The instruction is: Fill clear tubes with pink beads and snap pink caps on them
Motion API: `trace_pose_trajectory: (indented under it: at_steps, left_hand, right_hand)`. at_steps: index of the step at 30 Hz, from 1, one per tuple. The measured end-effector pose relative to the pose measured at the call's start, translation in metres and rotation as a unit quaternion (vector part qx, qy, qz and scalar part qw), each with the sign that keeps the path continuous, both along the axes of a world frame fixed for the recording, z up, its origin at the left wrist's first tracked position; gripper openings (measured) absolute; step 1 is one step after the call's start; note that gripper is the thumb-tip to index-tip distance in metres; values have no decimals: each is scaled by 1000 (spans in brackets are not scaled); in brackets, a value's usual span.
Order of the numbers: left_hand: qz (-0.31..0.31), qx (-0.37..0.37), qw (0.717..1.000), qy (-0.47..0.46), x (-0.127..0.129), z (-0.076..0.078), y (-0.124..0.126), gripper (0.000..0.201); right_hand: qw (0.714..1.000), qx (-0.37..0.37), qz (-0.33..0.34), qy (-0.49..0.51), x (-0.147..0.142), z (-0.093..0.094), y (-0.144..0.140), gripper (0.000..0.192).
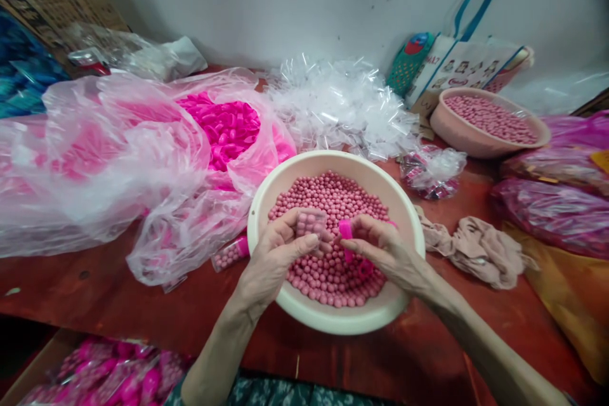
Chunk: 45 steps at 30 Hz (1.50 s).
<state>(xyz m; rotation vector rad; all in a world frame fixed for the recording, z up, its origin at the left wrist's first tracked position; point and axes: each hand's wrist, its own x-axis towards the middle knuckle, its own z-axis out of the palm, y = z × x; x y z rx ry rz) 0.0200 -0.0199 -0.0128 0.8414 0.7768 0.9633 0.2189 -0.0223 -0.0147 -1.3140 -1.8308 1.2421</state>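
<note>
The bench is a red-brown surface carrying everything below; a large pink plastic bag lies well to the left of the left grip, open at the top on a mass of bright magenta caps; a heap of clear small wrappers sits beyond both grips, against the wall; a cream basin stands directly under both grips, filled with small pink balls; a second, pinkish basin with the same balls stands far to the right of the right grip, a printed carry bag behind it; a beige cloth lies crumpled just to the right of the right grip.

The left hand is clenched round a small clear tube loaded with pink balls, held over the basin; the right hand grasps a magenta cap between fingertips, just beside the tube's open end, whether touching cannot be told; one filled, capped tube lies on the bench, just left of the left grip.
</note>
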Motion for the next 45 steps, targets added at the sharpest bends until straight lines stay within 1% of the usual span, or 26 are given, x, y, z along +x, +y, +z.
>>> trace_pose_trajectory:
  at_steps: [2,3,4,6,8,10,12,14,16,17,19,21,23,27,29,31,34,40,42,45]
  left_hand:
    - [1,23,999,30,1,-2,-1,26]
    - [0,31,999,42,1,-3,-1,26]
    - [-3,35,998,53,1,-4,-1,25]
    - [-6,34,997,67,1,-4,-2,25]
    - [-6,32,997,74,1,-4,-2,26]
    - [-9,33,996,83,1,-4,-2,27]
    - [-14,34,995,91,0,-5,-2,28]
    - [-25,34,995,96,0,-7,-2,27]
    - [-35,35,994,93,0,-8,-3,23]
    - [-38,36,994,91,0,-9,-3,20]
    - [-41,36,995,87,0,-9,-3,18]
    - [-43,37,995,88,0,-8,-3,16]
    - [-45,41,994,90,-1,-8,-3,15]
    - [-67,26,995,73,-3,-7,-2,19]
    - [-85,11,995,59,-4,-7,-2,22]
    - [-95,6,994,49,-5,-7,-1,22]
    - [-88,11,995,45,-6,-9,-1,21]
    - [-104,23,993,49,-7,-10,-3,26]
    - [-103,30,993,52,-6,-9,-4,27]
    - [-111,42,991,59,-6,-7,-4,28]
  right_hand:
    - [995,-33,-21,95,-4,0,5,18]
    - [991,-33,-30,126,-6,0,7,17]
    - [989,-25,-41,143,-7,0,8,15]
    - [988,20,-61,137,-9,1,10,14]
    - [990,94,-70,85,-10,4,10,16]
    - [980,186,-68,0,-12,9,9,18]
    - [952,285,-65,-91,-14,13,5,19]
    - [915,362,-51,-173,-16,17,0,22]
    - [883,408,-30,-228,-19,19,-6,25]
    - [874,420,-18,-243,-20,20,-8,27]
    - [870,425,-4,-250,-22,20,-12,31]
    - [878,415,0,-239,-22,21,-13,35]
    - [895,394,5,-209,-21,24,-12,38]
    - [940,327,17,-91,-16,29,-8,35]
    - [952,304,10,-45,-14,30,-8,34]
    - [955,295,-10,-22,-14,30,-10,35]
    - [956,292,-33,-15,-15,30,-13,38]
    - [963,267,0,-18,-12,30,-15,38]
    - [963,266,11,-40,-10,27,-16,39]
    - [959,275,9,-61,-7,20,-18,43]
